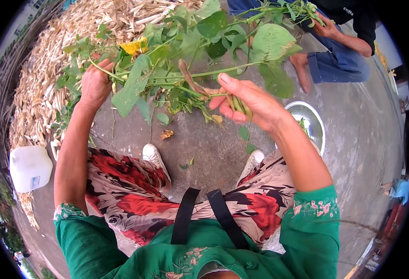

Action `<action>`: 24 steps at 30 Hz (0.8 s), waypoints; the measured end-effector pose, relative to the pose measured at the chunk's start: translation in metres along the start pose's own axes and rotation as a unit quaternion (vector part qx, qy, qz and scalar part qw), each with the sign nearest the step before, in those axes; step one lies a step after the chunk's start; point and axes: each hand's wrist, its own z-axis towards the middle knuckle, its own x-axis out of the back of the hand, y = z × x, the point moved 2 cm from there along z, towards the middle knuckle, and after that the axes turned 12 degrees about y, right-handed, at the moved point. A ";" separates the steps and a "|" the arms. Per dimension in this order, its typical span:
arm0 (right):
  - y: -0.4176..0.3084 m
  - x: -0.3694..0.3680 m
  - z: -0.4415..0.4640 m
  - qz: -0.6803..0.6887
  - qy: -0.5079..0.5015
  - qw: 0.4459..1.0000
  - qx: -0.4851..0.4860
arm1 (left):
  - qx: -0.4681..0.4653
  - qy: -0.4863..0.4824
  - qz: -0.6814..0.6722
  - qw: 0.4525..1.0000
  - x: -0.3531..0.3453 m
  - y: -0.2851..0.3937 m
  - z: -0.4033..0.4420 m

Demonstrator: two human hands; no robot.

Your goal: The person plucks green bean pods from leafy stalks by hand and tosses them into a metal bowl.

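My left hand [95, 84] is closed around the stem of a leafy bean plant [132, 83], which stretches across in front of me toward the upper right. Its large green leaves have some holes, and one leaf is yellow. My right hand [253, 103] curls round several green bean pods [238, 105], under the plant's stems. A brown, dried pod [188, 76] shows just left of those fingers. Whether the held pods are still attached to the plant I cannot tell. A metal bowl [322, 126] with some green in it stands beside my right forearm, which partly hides it.
A heap of dry husks [32, 109] spreads along the left and back. Near it sits a white plastic jug [30, 168]. At the upper right, a co-worker's hand [327, 29] holds another bean plant. Fallen leaves [166, 134] lie on the concrete floor [204, 156].
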 end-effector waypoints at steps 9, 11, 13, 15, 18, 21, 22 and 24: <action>0.009 -0.010 0.005 0.001 -0.042 0.995 0.091 | -0.034 0.015 -0.015 0.999 -0.004 0.004 0.000; 0.008 -0.010 0.006 -0.044 -0.061 0.988 0.134 | -0.036 0.016 -0.016 0.999 -0.006 0.006 0.000; 0.009 -0.012 0.005 -0.089 -0.080 0.977 0.176 | -0.048 0.004 -0.030 0.998 -0.011 0.006 -0.001; 0.012 -0.017 0.006 -0.123 -0.081 0.979 0.138 | -0.040 -0.022 -0.032 0.998 -0.015 0.007 -0.002; 0.016 -0.027 -0.004 -0.124 0.102 0.962 0.220 | -0.021 -0.071 -0.023 0.997 -0.021 0.010 -0.002; 0.005 -0.021 0.007 -0.088 0.020 0.983 0.162 | -0.016 -0.072 -0.035 0.997 -0.022 0.009 0.001; 0.002 -0.019 0.008 -0.054 0.036 0.986 0.151 | -0.017 -0.064 -0.032 0.997 -0.021 0.009 0.003; -0.005 -0.022 0.005 -0.013 0.062 0.983 0.174 | -0.009 -0.063 -0.044 0.997 -0.020 0.015 0.005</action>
